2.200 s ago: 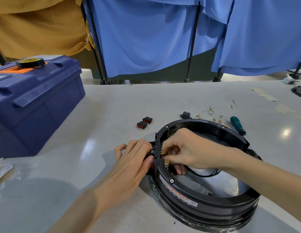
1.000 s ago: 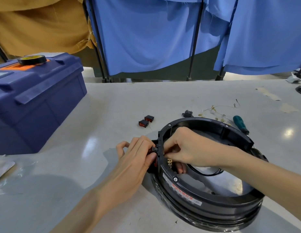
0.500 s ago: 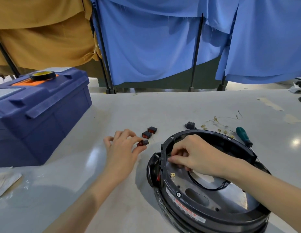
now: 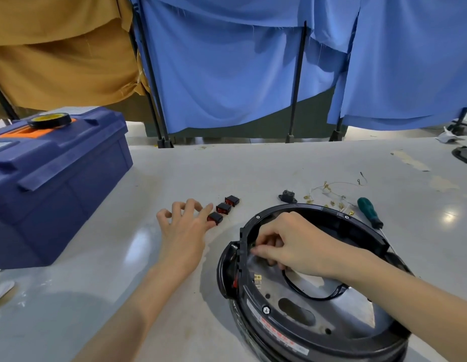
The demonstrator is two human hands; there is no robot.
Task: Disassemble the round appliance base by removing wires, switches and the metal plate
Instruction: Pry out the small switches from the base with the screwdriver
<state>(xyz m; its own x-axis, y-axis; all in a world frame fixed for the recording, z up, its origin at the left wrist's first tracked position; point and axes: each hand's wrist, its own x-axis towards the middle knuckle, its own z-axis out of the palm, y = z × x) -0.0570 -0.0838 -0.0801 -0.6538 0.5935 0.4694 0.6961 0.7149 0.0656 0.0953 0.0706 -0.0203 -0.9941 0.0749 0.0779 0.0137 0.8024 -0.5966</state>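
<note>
1. Round black plastic appliance base (image 4: 313, 208): lies flat on the pale grey table (image 4: 253, 165), open side up. The dull grey metal plate (image 4: 339, 314) is seated inside it, and a red switch (image 4: 235, 280) sits in the housing on its left side.
2. Right hand (image 4: 292, 244): forearm crosses the base from its right. The fingers are curled, and the thumb and forefinger tips meet at the base's left inner wall. Whether they pinch anything cannot be told.
3. Left hand (image 4: 184, 228): left of the base, palm down, forearm stretched away from the body, fingers loosely spread. The forefinger and thumb tips are at the nearest switch. Whether they grip or only touch it cannot be told.
4. Three small black rocker switches with red faces (image 4: 223, 208): in a slanting row on the table, just beyond the base's upper left rim.
5. Small black power socket (image 4: 287, 196): just behind the base.
6. Thin wires with brass terminals (image 4: 329, 190): loose, behind the base to its right.
7. Green-handled screwdriver (image 4: 369, 212): beside the base's far right rim.
8. Dark blue plastic toolbox (image 4: 57, 184): well left of the base, with a black-and-yellow tape roll (image 4: 49, 120) on its lid.
</note>
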